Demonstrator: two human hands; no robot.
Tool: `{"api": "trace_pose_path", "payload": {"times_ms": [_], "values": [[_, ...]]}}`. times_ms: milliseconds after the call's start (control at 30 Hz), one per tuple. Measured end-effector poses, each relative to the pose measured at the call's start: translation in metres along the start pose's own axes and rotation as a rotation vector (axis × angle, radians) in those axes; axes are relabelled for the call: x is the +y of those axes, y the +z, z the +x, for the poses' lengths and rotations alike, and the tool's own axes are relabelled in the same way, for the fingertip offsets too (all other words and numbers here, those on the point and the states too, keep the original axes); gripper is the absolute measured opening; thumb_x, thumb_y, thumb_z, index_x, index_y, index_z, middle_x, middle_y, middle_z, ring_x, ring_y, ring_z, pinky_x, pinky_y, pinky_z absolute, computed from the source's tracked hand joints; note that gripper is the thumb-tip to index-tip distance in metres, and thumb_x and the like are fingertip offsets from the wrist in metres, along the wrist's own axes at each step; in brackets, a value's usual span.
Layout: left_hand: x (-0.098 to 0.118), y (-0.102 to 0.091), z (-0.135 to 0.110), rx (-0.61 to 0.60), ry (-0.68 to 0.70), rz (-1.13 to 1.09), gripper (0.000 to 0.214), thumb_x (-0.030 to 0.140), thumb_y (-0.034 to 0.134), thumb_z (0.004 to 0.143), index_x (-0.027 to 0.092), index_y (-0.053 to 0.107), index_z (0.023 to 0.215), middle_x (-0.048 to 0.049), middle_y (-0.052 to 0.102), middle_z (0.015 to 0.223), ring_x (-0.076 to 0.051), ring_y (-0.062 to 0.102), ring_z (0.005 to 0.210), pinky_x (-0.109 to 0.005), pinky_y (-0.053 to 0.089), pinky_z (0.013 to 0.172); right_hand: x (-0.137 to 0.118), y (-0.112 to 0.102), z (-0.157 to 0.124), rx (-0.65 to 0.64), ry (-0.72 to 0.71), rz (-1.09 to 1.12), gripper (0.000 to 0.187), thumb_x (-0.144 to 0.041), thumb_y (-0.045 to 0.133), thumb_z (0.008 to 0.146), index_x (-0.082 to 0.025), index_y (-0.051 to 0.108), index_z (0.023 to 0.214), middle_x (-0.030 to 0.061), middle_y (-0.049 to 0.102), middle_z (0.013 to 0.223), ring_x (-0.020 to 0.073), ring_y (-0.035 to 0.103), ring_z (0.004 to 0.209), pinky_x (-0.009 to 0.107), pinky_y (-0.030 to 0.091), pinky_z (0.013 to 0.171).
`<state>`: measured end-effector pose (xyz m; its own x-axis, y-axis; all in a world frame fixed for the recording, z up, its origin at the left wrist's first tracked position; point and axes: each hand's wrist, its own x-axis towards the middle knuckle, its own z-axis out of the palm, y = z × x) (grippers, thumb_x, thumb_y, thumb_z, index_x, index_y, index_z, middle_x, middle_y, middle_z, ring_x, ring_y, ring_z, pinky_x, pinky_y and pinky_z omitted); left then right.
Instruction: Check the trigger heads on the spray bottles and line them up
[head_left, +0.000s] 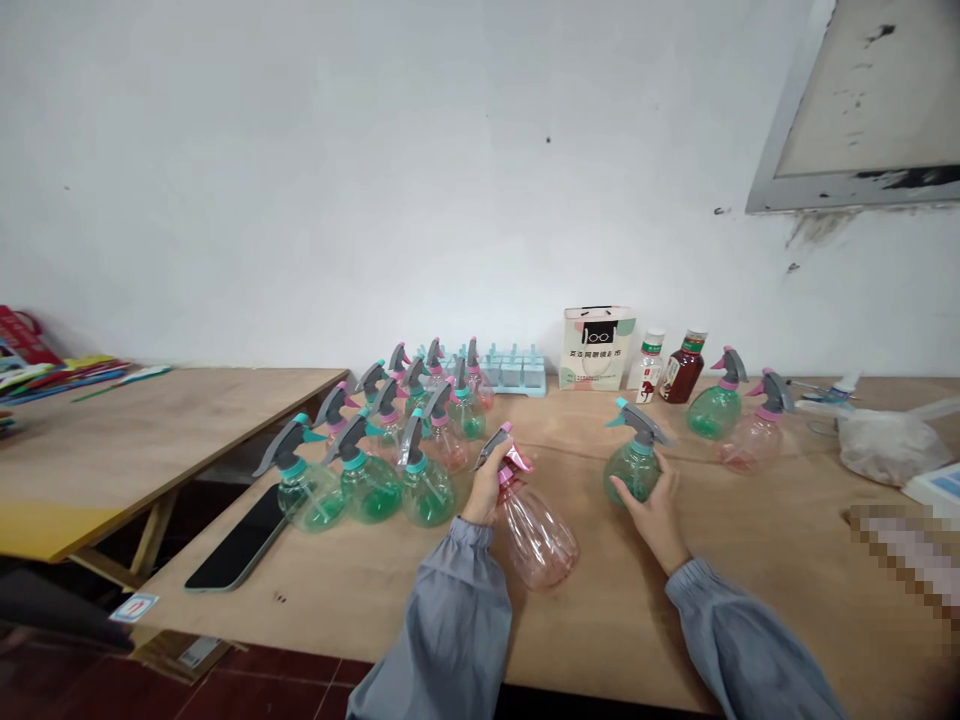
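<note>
My left hand (487, 484) is closed around the grey-and-pink trigger head of a clear pink spray bottle (541, 540), which is tilted with its base toward me. To the right, my right hand (658, 508) grips the body of a clear green spray bottle (628, 468) that stands upright with a grey and turquoise head. Left of my left hand, several green and pink spray bottles (427, 492) stand grouped together. Beyond my right hand are another green spray bottle (714, 411) and a pink spray bottle (750, 441).
A black phone (238, 540) lies at the table's left edge. Along the wall stand a light-blue mould tray (517, 373), a paper bag (598, 350), a white bottle (649, 368) and a dark red bottle (683, 369). A plastic bag (889, 445) lies right. A gap separates the left table (165, 440).
</note>
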<state>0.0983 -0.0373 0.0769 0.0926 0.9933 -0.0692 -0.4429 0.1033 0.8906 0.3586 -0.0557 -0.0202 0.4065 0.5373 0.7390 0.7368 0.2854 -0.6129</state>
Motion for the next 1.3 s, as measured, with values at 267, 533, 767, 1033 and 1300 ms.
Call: {"api": "trace_pose_path", "payload": {"times_ms": [267,533,767,1033,1300], "values": [[0.004,0.005,-0.008,-0.131,0.04,-0.043,0.044,0.054,0.078,0.062,0.017,0.068,0.084,-0.0062,0.075,0.085,-0.019,0.072,0.078,-0.018,0.043,0.048,0.001,0.0,0.0,-0.016,0.008,0.048,0.085,-0.066,0.064,0.079,-0.014,0.038,0.14,0.0188,0.048,0.129,0.0327,0.047,0.121,0.052,0.04,0.103],[0.007,0.005,-0.011,-0.104,0.021,-0.009,0.04,0.052,0.079,0.061,0.017,0.066,0.077,-0.0046,0.071,0.074,-0.021,0.071,0.078,-0.018,0.038,0.044,0.002,0.0,0.0,-0.017,-0.02,0.05,0.082,-0.062,0.065,0.08,-0.015,0.038,0.141,0.0184,0.049,0.131,0.0323,0.048,0.122,0.053,0.04,0.104],[0.002,0.004,-0.005,-0.08,0.235,0.033,0.028,0.045,0.078,0.066,0.018,0.068,0.071,-0.0046,0.069,0.075,-0.024,0.069,0.091,-0.03,0.052,0.078,0.001,-0.001,-0.001,-0.021,-0.011,0.044,0.082,-0.062,0.065,0.08,-0.016,0.037,0.142,0.0178,0.049,0.131,0.0326,0.048,0.122,0.054,0.041,0.104],[0.006,0.007,-0.012,-0.012,0.474,0.323,0.023,0.03,0.085,0.062,0.021,0.072,0.078,0.0005,0.064,0.069,-0.018,0.061,0.074,-0.029,0.049,0.079,0.0,-0.001,0.0,-0.019,-0.005,0.056,0.084,-0.064,0.065,0.08,-0.015,0.038,0.142,0.0188,0.049,0.132,0.0326,0.048,0.123,0.054,0.04,0.104],[-0.001,0.009,0.006,0.227,0.618,0.384,0.062,0.025,0.091,0.048,0.027,0.068,0.105,-0.0068,0.071,0.111,-0.031,0.056,0.125,-0.041,0.036,0.111,0.0,-0.002,0.0,-0.047,0.004,0.054,0.084,-0.063,0.064,0.08,-0.016,0.036,0.143,0.0185,0.049,0.133,0.0325,0.048,0.123,0.053,0.04,0.105]]}}
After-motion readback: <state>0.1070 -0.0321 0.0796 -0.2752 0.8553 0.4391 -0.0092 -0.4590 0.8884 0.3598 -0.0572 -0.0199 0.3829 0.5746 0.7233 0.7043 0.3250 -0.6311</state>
